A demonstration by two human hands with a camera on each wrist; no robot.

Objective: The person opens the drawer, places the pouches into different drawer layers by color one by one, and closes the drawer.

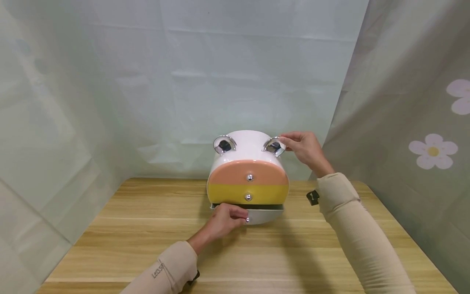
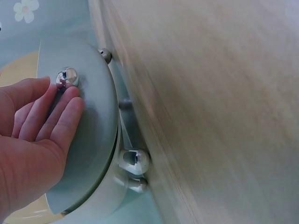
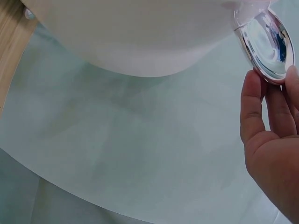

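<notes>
Closest to me, the left hand [image 1: 224,220] pinches the small chrome knob [image 2: 67,77] of the grey bottom drawer [image 1: 264,214], which stands pulled slightly out of the round white drawer box [image 1: 247,151] at the far middle of the wooden table [image 1: 128,241]. The right hand [image 1: 304,149] holds the box's shiny right ear [image 1: 274,146] between its fingertips. The box looks light, hard and glossy, so likely slippery; the knob and ears seem the surest holds.
</notes>
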